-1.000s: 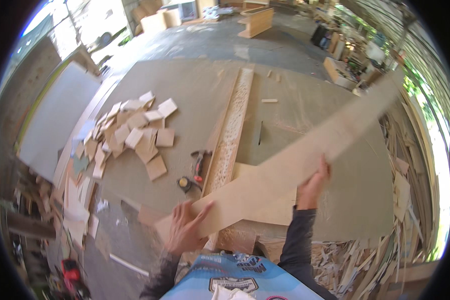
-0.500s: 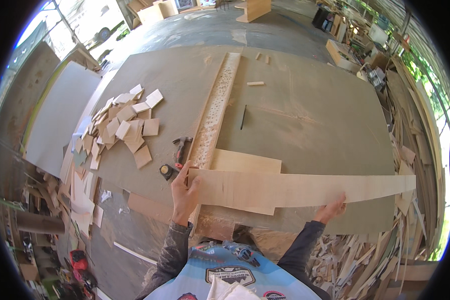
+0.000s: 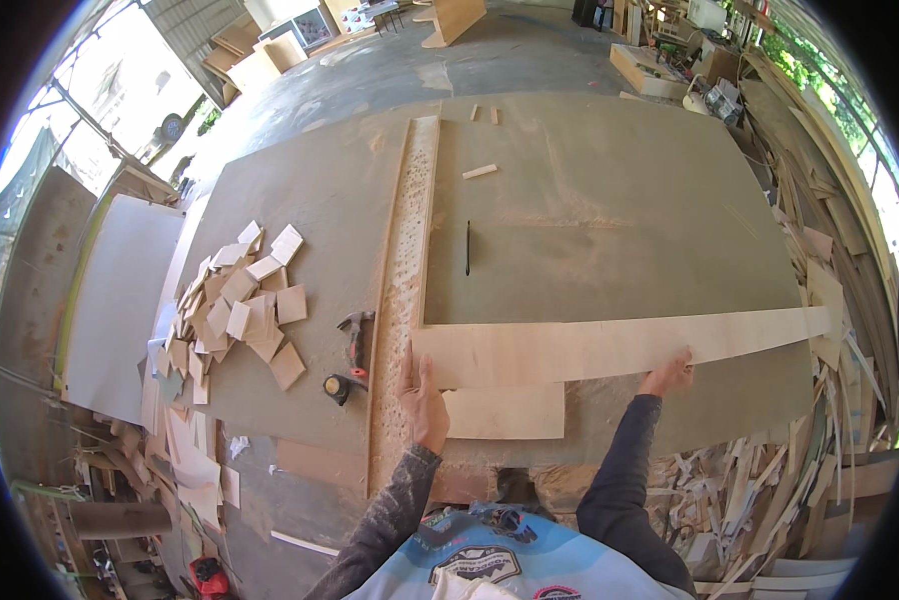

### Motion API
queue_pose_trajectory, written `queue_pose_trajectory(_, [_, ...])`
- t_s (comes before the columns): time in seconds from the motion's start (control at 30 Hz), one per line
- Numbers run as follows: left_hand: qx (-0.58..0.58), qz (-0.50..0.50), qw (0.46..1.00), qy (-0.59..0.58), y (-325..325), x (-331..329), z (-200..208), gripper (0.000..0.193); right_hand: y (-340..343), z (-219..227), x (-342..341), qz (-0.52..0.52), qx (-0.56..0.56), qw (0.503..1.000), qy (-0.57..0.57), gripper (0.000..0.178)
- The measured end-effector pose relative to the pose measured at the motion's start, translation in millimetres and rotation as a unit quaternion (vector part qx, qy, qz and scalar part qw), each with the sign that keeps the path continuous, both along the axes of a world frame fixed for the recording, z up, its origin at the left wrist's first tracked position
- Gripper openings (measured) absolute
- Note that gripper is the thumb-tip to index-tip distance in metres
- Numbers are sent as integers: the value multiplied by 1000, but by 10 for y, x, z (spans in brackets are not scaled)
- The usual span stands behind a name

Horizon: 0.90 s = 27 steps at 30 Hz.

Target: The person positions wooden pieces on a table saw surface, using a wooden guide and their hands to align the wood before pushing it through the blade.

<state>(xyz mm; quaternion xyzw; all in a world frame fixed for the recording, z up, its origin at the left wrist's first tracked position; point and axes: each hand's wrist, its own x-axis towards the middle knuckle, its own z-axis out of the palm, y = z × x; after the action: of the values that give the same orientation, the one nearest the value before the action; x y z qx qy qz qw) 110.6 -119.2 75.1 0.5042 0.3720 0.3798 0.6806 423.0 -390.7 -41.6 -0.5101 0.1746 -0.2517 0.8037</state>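
Note:
A long pale plywood strip point(image 3: 590, 346) lies crosswise over the worktable. Its left end meets the right side of a long channel-like wooden piece point(image 3: 406, 225) with a pitted, dusty face. My left hand point(image 3: 426, 412) holds the strip's near left corner, thumb on the wood and fingers along the end. Farther right, my right hand point(image 3: 670, 374) grips the near edge with curled fingers, partly hidden. Beneath the strip a shorter plywood piece point(image 3: 505, 412) shows. Left of the channel piece are a claw hammer point(image 3: 358, 345) and a black tape measure point(image 3: 338, 388).
A heap of small square wood pieces point(image 3: 238, 310) covers the table's left part. A dark pencil point(image 3: 468, 248) and a few short sticks point(image 3: 480, 172) lie beyond the strip. Scrap wood point(image 3: 740, 490) is piled at the right, with leaning boards point(image 3: 120, 300) at the left.
Both hands have moved the strip away from me and its left end to the right, off the top of the channel piece to its side. The view has shifted too.

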Motion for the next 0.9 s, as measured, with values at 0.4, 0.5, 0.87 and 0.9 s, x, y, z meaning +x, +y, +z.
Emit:
queue_pose_trajectory(0.4, [-128, -83, 964, 218, 833, 385, -719, 35, 314, -515, 472, 50, -85, 991, 93, 35])
queue_pose_trajectory(0.5, [81, -56, 930, 353, 893, 431, -923, 33, 332, -641, 535, 88, -64, 984, 143, 34])
queue_pose_trajectory(0.87, [512, -263, 668, 471, 868, 388, -889, 71, 449, -662, 691, 164, -41, 970, 175, 37])
queue_pose_trajectory(0.9, [520, -262, 656, 481, 856, 363, -935, 72, 439, -654, 704, 162, -47, 967, 190, 37])
